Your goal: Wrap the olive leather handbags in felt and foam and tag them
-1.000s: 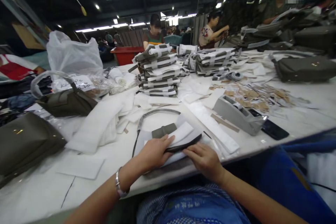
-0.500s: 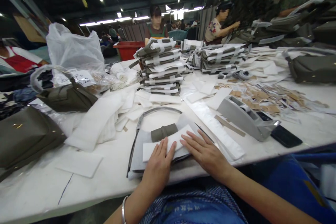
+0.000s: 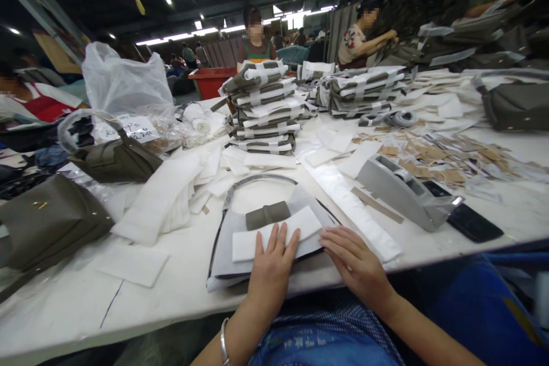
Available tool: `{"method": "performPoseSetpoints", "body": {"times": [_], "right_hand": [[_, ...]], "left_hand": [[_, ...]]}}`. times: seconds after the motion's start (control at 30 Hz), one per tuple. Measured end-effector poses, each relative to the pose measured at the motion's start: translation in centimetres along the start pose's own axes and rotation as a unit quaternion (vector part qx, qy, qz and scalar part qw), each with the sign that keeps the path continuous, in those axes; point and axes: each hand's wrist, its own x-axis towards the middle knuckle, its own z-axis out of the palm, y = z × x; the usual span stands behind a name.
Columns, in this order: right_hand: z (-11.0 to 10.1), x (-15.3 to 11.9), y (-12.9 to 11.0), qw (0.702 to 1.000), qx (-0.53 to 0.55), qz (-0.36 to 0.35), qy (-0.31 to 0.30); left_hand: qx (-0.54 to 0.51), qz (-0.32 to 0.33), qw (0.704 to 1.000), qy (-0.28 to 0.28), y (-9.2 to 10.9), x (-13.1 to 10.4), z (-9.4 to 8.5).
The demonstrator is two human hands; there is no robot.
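Flat on the table before me lies a handbag [image 3: 223, 249] covered in pale wrapping, its wrapped handle [image 3: 257, 178] arching away from me. An olive strap tab [image 3: 268, 215] shows at its middle. Across the bag rests a white foam strip [image 3: 246, 247]. My left hand [image 3: 274, 266] presses on this strip with its fingers spread. At the bag's right edge is my right hand [image 3: 354, 260], fingers stretched out and close together, the tips touching the edge. Whether its thumb goes under the bag is hidden.
A grey tape dispenser [image 3: 403, 191] and a black phone [image 3: 474, 220] stand to the right. White plastic sleeves [image 3: 355, 211] lie beside the bag. Stacked wrapped bags [image 3: 261, 108] rise behind. Olive handbags [image 3: 55, 217] and foam sheets [image 3: 158, 200] cover the left. Co-workers are across the table.
My right hand has slid off the foam strip to the bag's right edge. My left hand has shifted slightly right, still on the strip. The view has turned a little.
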Motion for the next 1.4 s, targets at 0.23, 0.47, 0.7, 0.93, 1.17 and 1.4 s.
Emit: {"method": "performPoseSetpoints", "body": {"times": [0.23,0.47,0.7,0.93,1.17,1.4], "right_hand": [[0.3,-3.3,-0.1,0.863,0.291,0.414,-0.015],[-1.4,0.7,0.1,0.839,0.337,0.403,-0.142],[-0.7,3.5,-3.2,0.712,0.537,0.449,-0.053],[0.3,5.0,-5.1,0.678,0.574,0.459,0.004],[-3.2,4.4,0.0,0.903,0.267,0.296,-0.159],[-5.5,3.0,11.6,0.965,-0.19,0.043,-0.174]], "left_hand": [[0.007,0.019,0.999,0.026,-0.4,-0.3,0.5],[0.032,0.054,0.995,0.083,-1.2,-1.1,0.7],[0.016,0.044,0.991,0.126,-1.6,-1.9,0.6],[-0.002,0.007,0.985,0.17,-1.8,-1.9,0.9],[-0.029,-0.006,0.98,0.195,-3.7,-1.6,0.5],[-0.072,-0.068,0.97,0.222,-5.2,-1.3,-0.5]]}}
